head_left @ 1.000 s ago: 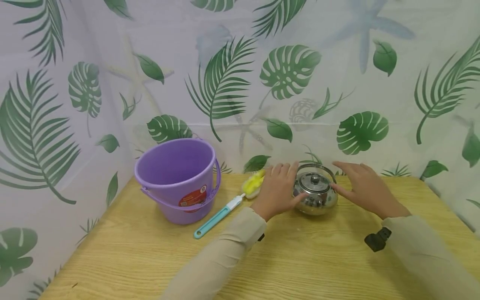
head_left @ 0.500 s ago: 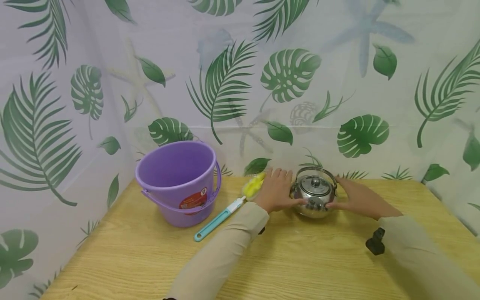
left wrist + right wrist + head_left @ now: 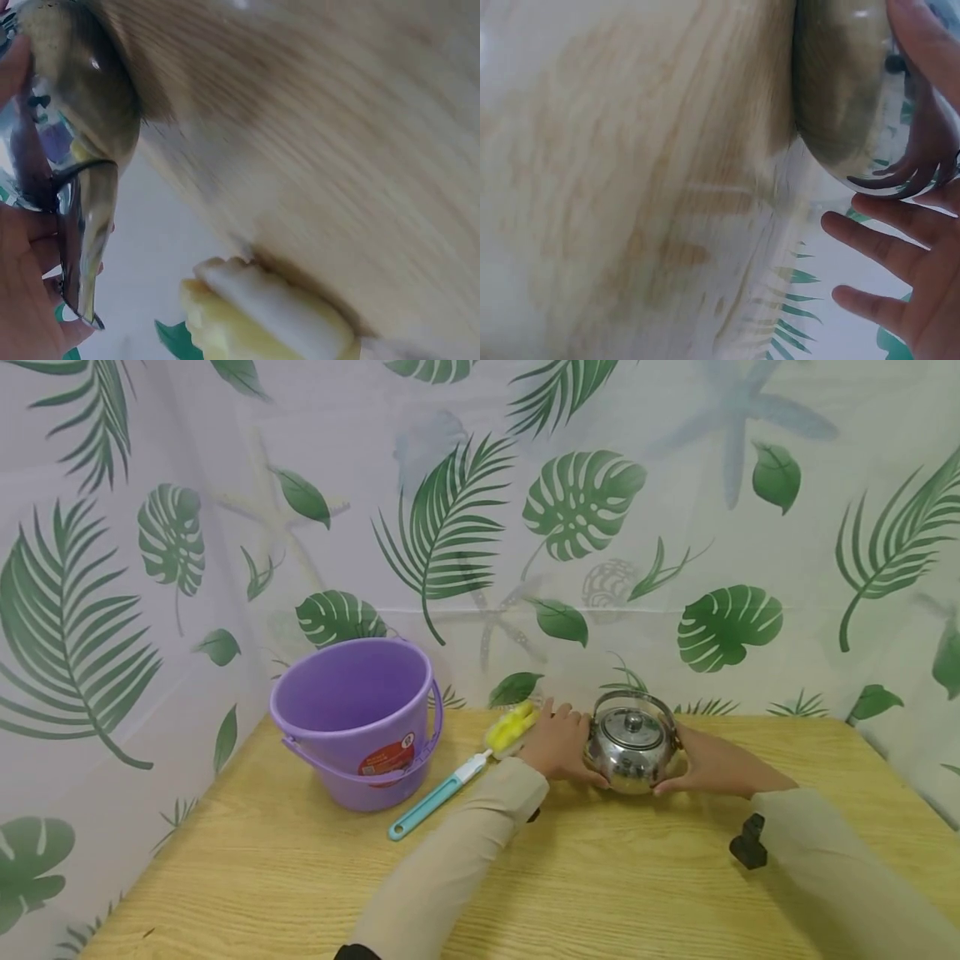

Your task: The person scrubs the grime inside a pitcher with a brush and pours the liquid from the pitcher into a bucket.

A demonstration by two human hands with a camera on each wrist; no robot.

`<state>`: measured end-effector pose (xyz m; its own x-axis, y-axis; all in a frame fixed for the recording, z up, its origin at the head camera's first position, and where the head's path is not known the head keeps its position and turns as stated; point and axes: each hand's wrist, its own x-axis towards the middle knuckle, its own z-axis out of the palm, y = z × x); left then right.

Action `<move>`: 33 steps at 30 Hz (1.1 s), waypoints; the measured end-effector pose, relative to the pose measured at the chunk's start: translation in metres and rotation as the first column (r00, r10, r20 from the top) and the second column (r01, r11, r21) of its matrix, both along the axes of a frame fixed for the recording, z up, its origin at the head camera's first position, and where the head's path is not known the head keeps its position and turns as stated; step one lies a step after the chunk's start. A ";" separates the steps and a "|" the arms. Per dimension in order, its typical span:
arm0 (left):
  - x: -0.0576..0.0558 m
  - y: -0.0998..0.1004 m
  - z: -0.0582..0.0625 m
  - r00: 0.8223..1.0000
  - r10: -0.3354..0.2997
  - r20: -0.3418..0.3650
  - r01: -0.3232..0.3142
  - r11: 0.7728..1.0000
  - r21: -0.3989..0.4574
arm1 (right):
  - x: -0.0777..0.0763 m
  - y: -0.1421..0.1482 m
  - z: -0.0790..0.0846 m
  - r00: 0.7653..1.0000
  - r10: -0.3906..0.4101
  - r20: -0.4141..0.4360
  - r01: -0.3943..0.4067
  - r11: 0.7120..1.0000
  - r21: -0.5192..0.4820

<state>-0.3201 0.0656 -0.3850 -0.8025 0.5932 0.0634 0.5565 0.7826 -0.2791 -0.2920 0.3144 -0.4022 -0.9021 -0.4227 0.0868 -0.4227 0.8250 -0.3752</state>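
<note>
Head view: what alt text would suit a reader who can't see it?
A person's left grip and right grip flank a shiny metal kettle on a wooden table. To the left, a yellow-headed brush lies beside a purple bucket; behind is a leaf-print backdrop.

A round-bellied kettle of shiny silver metal (image 3: 633, 767) sits upright at the far side, right of centre, on the yellowish wood-grained tabletop (image 3: 622, 877). Its lid (image 3: 618, 735) is on, topped by a small round metal knob (image 3: 633, 719), and its arched handle (image 3: 636, 695) stands raised. The left hand (image 3: 558, 747) and right hand (image 3: 708, 762) hold opposite sides.
</note>
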 end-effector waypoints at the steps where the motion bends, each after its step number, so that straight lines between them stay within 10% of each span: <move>1: 0.000 0.001 -0.001 1.000 -0.002 0.004 0.002 1.000 -0.002 | 0.000 0.000 0.000 1.000 0.005 -0.002 -0.005 1.000 -0.009; 19: 0.001 0.001 -0.004 0.999 -0.037 0.012 0.035 0.996 0.083 | 0.014 -0.009 0.014 0.999 0.013 -0.048 -0.017 0.997 -0.073; 33: 0.052 -0.027 0.026 0.993 -0.101 -0.062 0.105 0.992 0.068 | 0.058 -0.030 0.037 0.997 0.052 -0.050 -0.056 0.996 -0.075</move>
